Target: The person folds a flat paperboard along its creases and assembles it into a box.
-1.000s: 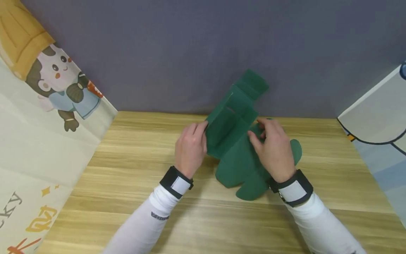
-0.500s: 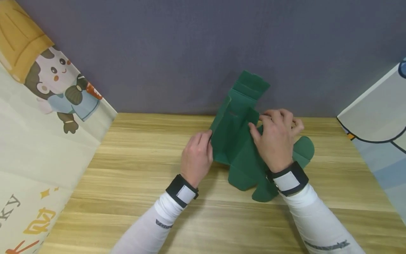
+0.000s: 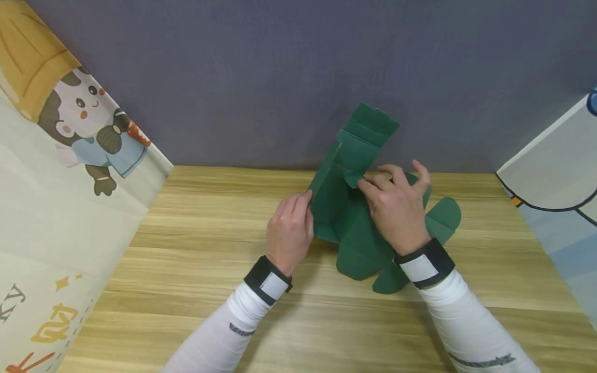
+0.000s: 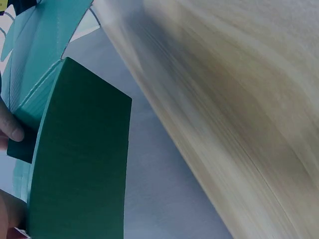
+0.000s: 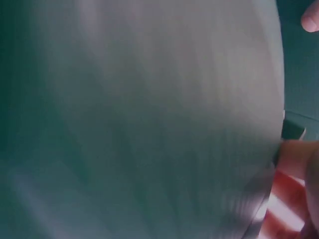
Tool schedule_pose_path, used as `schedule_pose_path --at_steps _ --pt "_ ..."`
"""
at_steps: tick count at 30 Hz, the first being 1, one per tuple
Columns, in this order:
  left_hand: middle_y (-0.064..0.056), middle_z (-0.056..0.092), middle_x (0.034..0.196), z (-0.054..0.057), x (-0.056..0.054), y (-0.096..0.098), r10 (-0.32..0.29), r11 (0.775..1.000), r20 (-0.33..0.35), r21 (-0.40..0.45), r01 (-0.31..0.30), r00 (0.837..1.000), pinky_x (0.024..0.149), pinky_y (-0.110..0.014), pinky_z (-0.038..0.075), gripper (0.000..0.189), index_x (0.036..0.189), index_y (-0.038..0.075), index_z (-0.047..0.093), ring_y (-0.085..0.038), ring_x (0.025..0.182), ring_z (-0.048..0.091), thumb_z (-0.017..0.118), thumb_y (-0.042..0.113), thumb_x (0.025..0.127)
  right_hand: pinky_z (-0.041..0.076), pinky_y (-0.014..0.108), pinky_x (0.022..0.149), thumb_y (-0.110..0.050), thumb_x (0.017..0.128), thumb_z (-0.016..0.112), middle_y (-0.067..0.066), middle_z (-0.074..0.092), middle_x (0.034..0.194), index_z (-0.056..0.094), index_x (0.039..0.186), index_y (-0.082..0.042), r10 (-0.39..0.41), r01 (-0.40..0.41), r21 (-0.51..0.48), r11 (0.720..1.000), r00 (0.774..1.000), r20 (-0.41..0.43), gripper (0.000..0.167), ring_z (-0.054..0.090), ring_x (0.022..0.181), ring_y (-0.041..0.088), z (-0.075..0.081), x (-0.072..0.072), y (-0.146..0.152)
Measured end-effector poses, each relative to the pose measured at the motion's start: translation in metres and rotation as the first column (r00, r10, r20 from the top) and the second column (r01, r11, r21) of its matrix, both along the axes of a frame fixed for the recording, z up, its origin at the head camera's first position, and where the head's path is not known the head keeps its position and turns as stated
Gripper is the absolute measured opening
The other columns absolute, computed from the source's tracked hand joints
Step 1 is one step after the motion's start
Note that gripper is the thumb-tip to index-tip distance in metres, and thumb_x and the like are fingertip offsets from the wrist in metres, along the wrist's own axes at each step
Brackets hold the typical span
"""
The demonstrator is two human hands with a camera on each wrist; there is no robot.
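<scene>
A partly folded green cardboard box (image 3: 347, 212) slants over the table, its panels and flaps spread to the right and its top end pointing at the backdrop. My left hand (image 3: 290, 228) grips the left side wall, thumb on the near side. That wall (image 4: 82, 154) stands up large in the left wrist view. With the fingertips of my right hand (image 3: 396, 204) I pinch a small flap (image 3: 354, 180) that bends inward over the box's hollow. A blurred green panel (image 5: 149, 124) fills most of the right wrist view, with fingers at its right edge.
The box rests on a wood-grain table (image 3: 196, 248). Behind it rises a grey-blue backdrop (image 3: 233, 88). A printed cartoon cloth (image 3: 70, 217) hangs along the left, and another printed cloth (image 3: 555, 166) borders the right.
The box has shifted slightly right with my left hand. My right fingers have moved from the right wall's outside to its small end flap, which now folds inward.
</scene>
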State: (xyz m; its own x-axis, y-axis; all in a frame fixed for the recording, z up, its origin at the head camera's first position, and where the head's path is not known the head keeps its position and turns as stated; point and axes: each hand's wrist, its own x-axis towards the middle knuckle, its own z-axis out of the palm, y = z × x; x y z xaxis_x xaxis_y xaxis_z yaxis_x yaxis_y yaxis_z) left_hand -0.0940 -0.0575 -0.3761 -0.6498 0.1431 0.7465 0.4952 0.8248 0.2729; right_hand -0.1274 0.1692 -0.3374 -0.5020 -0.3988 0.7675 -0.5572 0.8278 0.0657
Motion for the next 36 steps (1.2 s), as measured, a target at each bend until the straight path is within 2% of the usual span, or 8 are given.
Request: schedule_pose_path --at_steps 5,10,16,21,26,29,32,36 --pt "-0.015 0.075 0.110 0.000 0.000 -0.001 0.005 1.000 -0.008 -0.008 -0.005 1.000 0.079 -0.037 0.064 0.030 0.124 -0.002 0.071 -0.030 0.093 0.074 0.069 -0.007 0.095 0.020 0.076 0.115 0.003 0.107 0.056 0.016 0.076 0.102 0.081 0.107 -0.001 0.061 -0.065 0.116 0.991 0.998 0.036 0.025 0.061 0.111 0.041 0.005 -0.001 0.006" --pt "-0.015 0.075 0.111 0.000 0.000 -0.002 0.003 1.000 -0.001 -0.014 -0.003 1.000 0.079 -0.037 0.065 0.031 0.125 -0.002 0.071 -0.029 0.095 0.074 0.069 -0.007 0.094 0.021 0.074 0.115 0.006 0.105 0.056 0.014 0.074 0.097 0.080 0.105 -0.002 0.077 -0.080 0.164 0.983 0.997 0.025 0.026 0.062 0.110 0.040 0.006 -0.002 0.007" --pt "-0.015 0.075 0.111 0.001 0.000 -0.004 0.014 1.000 -0.008 -0.007 -0.014 1.000 0.079 -0.038 0.065 0.032 0.124 -0.002 0.071 -0.030 0.095 0.074 0.069 -0.009 0.093 0.023 0.073 0.115 0.004 0.105 0.060 0.016 0.076 0.101 0.079 0.108 0.000 0.035 -0.039 0.170 0.985 0.999 0.027 0.020 0.062 0.107 0.040 0.009 0.000 0.004" --pt "-0.015 0.076 0.111 0.002 0.000 -0.006 0.030 1.000 -0.021 -0.010 -0.030 0.999 0.079 -0.038 0.065 0.032 0.123 -0.002 0.071 -0.029 0.095 0.074 0.070 -0.009 0.092 0.024 0.071 0.115 0.002 0.102 0.067 0.019 0.077 0.102 0.078 0.109 0.003 0.026 -0.029 0.125 0.992 0.999 0.024 0.013 0.063 0.103 0.041 0.010 -0.001 0.000" --pt "-0.015 0.076 0.111 0.003 0.001 -0.006 0.038 0.999 -0.019 -0.020 -0.038 0.999 0.078 -0.038 0.065 0.032 0.124 -0.002 0.071 -0.029 0.095 0.074 0.069 -0.008 0.093 0.024 0.071 0.115 -0.003 0.099 0.074 0.021 0.076 0.101 0.076 0.114 0.004 0.019 -0.021 0.092 0.996 0.999 0.026 0.017 0.063 0.102 0.041 0.015 0.000 0.001" --pt "-0.015 0.075 0.110 0.003 0.001 -0.006 0.041 0.999 -0.022 -0.026 -0.042 0.999 0.077 -0.038 0.065 0.033 0.125 -0.001 0.071 -0.029 0.095 0.074 0.070 -0.007 0.093 0.024 0.071 0.115 -0.005 0.097 0.078 0.021 0.075 0.105 0.074 0.122 0.003 0.021 -0.020 0.072 0.997 1.000 -0.010 0.027 0.063 0.103 0.042 0.021 0.002 -0.001" --pt "-0.015 0.076 0.110 0.002 0.001 -0.006 0.047 0.998 -0.029 -0.031 -0.048 0.998 0.075 -0.038 0.065 0.033 0.124 -0.001 0.071 -0.029 0.094 0.074 0.071 -0.008 0.092 0.026 0.071 0.113 -0.005 0.098 0.076 0.021 0.074 0.114 0.070 0.131 0.001 0.020 -0.017 0.056 0.998 0.998 -0.066 0.034 0.062 0.108 0.043 0.030 0.003 -0.008" --pt "-0.015 0.076 0.109 0.001 0.000 -0.007 0.056 0.998 -0.044 -0.039 -0.058 0.997 0.073 -0.038 0.065 0.033 0.123 -0.001 0.071 -0.028 0.093 0.074 0.073 -0.008 0.090 0.028 0.069 0.111 -0.007 0.102 0.071 0.019 0.072 0.123 0.068 0.137 -0.003 0.029 -0.020 0.066 0.998 0.990 -0.141 0.035 0.061 0.114 0.042 0.046 0.001 -0.022"
